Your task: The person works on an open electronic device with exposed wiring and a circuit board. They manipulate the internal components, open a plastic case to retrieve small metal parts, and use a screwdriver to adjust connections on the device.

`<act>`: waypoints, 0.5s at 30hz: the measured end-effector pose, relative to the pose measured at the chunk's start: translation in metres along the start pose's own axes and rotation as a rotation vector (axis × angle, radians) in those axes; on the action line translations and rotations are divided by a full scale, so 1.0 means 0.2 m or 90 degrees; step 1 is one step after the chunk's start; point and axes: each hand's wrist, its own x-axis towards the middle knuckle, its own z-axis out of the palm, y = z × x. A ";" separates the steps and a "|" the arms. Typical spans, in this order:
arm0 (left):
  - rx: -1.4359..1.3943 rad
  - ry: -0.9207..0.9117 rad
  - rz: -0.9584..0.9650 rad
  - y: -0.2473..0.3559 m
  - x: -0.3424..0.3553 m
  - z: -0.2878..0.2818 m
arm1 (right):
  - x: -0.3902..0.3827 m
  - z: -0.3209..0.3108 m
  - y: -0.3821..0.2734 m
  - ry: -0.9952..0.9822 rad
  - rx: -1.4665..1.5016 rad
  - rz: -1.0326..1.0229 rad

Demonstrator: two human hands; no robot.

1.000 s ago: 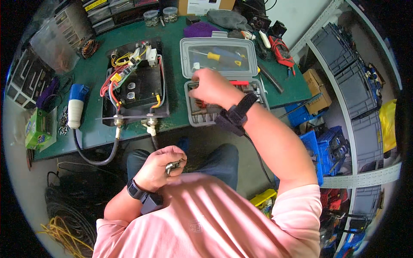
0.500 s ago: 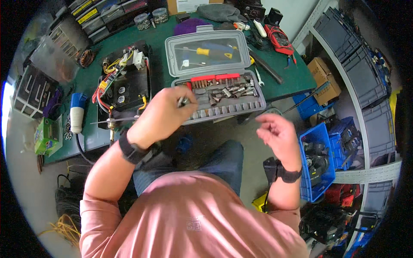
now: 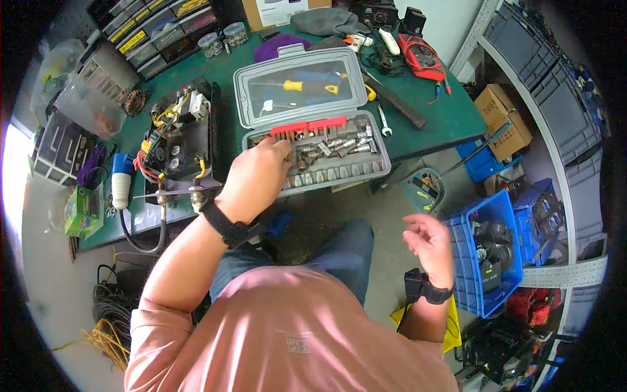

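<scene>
My left hand (image 3: 256, 176) reaches over the left part of a grey plastic socket case (image 3: 385, 153). Its fingers are bent down and drawn together among the bits and sockets, and whatever they pinch is hidden under them. Loose silver sockets (image 3: 341, 147) lie in the middle and right of the tray, and a row of sockets (image 3: 326, 176) fills the near side. A red bit holder strip (image 3: 317, 124) runs along the hinge. Under the raised clear lid (image 3: 300, 104) a yellow-handled screwdriver shows. My right hand (image 3: 429, 245) hangs in the air right of my legs, fingers loosely parted and nothing in them.
Left of the case stands an opened electronic device (image 3: 179, 147) with exposed wires, beside a blue-and-white plug (image 3: 121, 179). A wrench (image 3: 384, 121), a dark bar (image 3: 395, 101) and a red multimeter (image 3: 421, 59) lie to the right. Blue crates (image 3: 486, 251) flank my right arm.
My left hand, which held a small metal socket above the case's left edge, has moved down into the tray. My right hand has dropped lower. The whole view has shifted slightly.
</scene>
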 end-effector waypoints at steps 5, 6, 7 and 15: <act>0.016 0.040 0.006 0.00 -0.02 0.03 | 0.04 0.02 0.01 -0.019 0.020 -0.015; 0.022 0.038 0.012 0.00 -0.02 0.03 | 0.04 0.02 0.01 -0.018 0.021 -0.011; 0.027 0.036 0.018 0.01 -0.03 0.03 | 0.04 0.02 0.02 -0.017 0.022 -0.007; -0.020 0.086 0.037 0.01 -0.08 0.03 | 0.06 0.03 0.00 -0.064 -0.046 -0.054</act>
